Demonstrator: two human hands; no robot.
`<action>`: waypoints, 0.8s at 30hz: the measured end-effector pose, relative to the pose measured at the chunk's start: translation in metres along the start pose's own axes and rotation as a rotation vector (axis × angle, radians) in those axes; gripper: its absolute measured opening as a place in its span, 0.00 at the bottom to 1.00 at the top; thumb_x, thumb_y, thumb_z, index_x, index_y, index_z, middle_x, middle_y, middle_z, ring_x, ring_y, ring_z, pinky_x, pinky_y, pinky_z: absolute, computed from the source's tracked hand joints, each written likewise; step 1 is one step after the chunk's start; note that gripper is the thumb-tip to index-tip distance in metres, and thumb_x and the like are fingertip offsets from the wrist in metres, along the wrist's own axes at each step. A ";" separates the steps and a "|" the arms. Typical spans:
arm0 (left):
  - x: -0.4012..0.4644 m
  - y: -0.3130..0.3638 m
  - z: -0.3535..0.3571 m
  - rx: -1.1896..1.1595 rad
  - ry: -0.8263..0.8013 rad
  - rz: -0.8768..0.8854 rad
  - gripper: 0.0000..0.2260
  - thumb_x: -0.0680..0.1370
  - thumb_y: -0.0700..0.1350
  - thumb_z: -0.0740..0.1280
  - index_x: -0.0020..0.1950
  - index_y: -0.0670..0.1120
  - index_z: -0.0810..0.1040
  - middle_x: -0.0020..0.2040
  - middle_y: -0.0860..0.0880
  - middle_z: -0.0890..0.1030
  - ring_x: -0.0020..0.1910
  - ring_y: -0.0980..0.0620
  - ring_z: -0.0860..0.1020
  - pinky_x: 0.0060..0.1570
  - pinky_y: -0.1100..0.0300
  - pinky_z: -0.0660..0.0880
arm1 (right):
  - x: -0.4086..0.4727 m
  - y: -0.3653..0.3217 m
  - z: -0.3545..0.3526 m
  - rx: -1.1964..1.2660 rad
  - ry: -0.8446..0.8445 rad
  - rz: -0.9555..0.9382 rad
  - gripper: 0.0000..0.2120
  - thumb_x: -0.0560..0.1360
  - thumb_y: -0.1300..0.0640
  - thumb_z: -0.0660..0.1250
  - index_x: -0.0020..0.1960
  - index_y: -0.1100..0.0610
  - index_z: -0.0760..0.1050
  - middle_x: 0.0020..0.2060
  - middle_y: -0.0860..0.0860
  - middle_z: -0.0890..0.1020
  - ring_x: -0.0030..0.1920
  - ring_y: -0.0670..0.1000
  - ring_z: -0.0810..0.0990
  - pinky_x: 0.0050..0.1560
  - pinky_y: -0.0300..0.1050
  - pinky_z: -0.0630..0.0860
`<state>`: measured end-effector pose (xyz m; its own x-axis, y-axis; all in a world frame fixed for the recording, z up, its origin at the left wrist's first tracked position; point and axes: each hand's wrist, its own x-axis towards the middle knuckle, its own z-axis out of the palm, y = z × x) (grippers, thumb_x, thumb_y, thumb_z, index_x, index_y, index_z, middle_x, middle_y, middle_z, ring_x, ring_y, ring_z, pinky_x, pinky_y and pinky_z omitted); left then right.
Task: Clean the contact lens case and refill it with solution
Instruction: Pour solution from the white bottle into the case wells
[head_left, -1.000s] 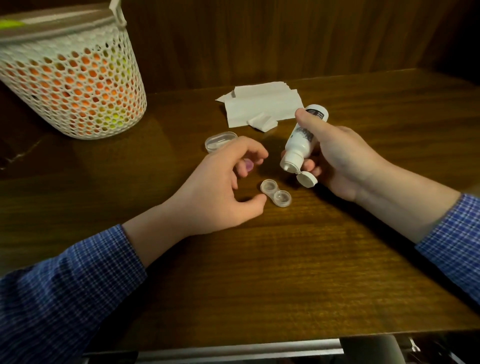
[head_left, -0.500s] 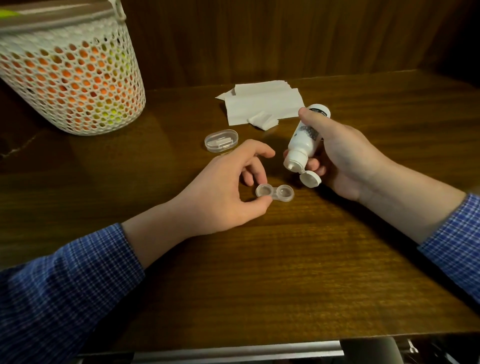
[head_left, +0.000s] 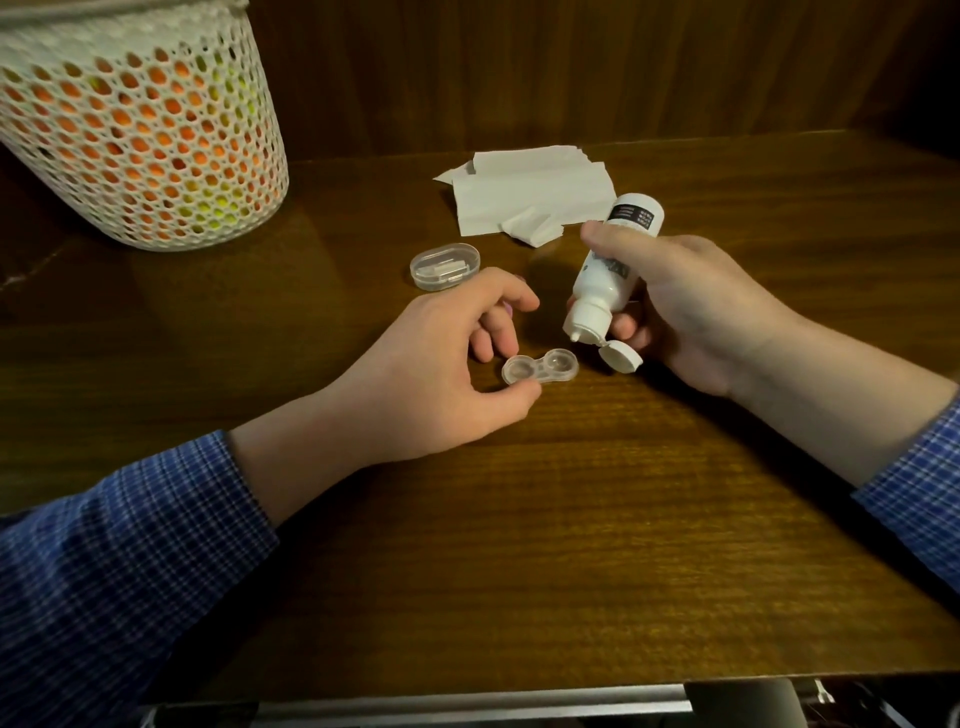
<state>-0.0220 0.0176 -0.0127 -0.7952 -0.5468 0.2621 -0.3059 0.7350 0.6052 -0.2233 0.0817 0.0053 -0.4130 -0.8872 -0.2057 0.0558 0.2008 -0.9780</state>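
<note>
A clear two-well contact lens case (head_left: 540, 366) lies on the wooden table (head_left: 571, 519) with both wells uncapped. My left hand (head_left: 441, 364) pinches its left well between thumb and fingers; a purple cap peeks out under those fingers. My right hand (head_left: 691, 306) grips a white solution bottle (head_left: 608, 275), tilted nozzle-down. Its flip cap (head_left: 619, 357) hangs open. The nozzle sits just above and to the right of the case's right well.
A small clear oval box (head_left: 444, 266) lies behind my left hand. White tissues (head_left: 530, 192) lie farther back. A white mesh basket (head_left: 140, 124) with orange and yellow contents stands at the far left. The table's front edge runs along the bottom.
My left hand has turned the lens case from a diagonal to lying sideways and now pinches its left well. The bottle has stayed tilted beside it.
</note>
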 end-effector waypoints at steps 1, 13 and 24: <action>0.000 0.000 0.000 -0.006 0.003 -0.001 0.24 0.73 0.47 0.77 0.67 0.51 0.75 0.47 0.57 0.80 0.47 0.56 0.78 0.44 0.68 0.75 | 0.000 0.001 0.001 -0.014 -0.001 -0.016 0.18 0.76 0.43 0.73 0.54 0.57 0.77 0.30 0.49 0.83 0.24 0.45 0.74 0.22 0.37 0.70; 0.000 0.000 0.001 -0.030 0.006 -0.004 0.21 0.74 0.45 0.77 0.65 0.50 0.76 0.46 0.57 0.81 0.45 0.55 0.79 0.42 0.67 0.76 | -0.002 0.009 0.009 -0.088 0.006 -0.159 0.11 0.77 0.44 0.72 0.50 0.52 0.79 0.37 0.50 0.85 0.26 0.45 0.75 0.23 0.36 0.71; 0.001 -0.001 -0.001 -0.035 0.006 -0.009 0.21 0.74 0.44 0.77 0.65 0.50 0.77 0.46 0.55 0.81 0.44 0.54 0.79 0.41 0.65 0.77 | -0.003 0.009 0.010 -0.069 -0.007 -0.174 0.09 0.78 0.45 0.72 0.51 0.49 0.78 0.39 0.50 0.84 0.25 0.43 0.75 0.23 0.35 0.70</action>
<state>-0.0217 0.0164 -0.0121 -0.7892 -0.5558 0.2613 -0.2944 0.7157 0.6333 -0.2128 0.0820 -0.0030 -0.4050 -0.9137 -0.0336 -0.0788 0.0715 -0.9943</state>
